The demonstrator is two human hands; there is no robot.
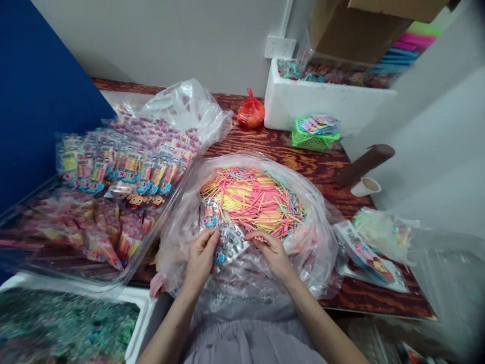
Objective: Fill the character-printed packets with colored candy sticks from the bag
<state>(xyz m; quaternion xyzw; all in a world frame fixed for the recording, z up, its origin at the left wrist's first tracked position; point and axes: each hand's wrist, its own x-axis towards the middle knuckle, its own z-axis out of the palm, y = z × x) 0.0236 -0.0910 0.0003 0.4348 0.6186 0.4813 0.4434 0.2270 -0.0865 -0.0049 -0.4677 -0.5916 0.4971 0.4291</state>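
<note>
A large clear plastic bag [322, 253] lies open in front of me, full of thin pink, yellow, green and blue sticks [261, 202]. At its near edge my left hand [202, 250] is closed, thumb against fingers, on a small clear printed packet [232, 242]. Similar packets overlap under and beside it, one of them a filled packet [209, 213] resting against the sticks. My right hand [273, 253] is closed around a small bunch of sticks [260, 239], their ends showing. Its fingertips are at the right edge of the packet.
Left stands a clear tray [132, 263] heaped with filled packets [129, 172]. Below it is a foam box [142, 298]. Toward the wall are a red bag [250, 111], a green basket [312, 141] and a white foam box [322, 103]. Right are a paper cup [366, 187] and a brown bottle [366, 164].
</note>
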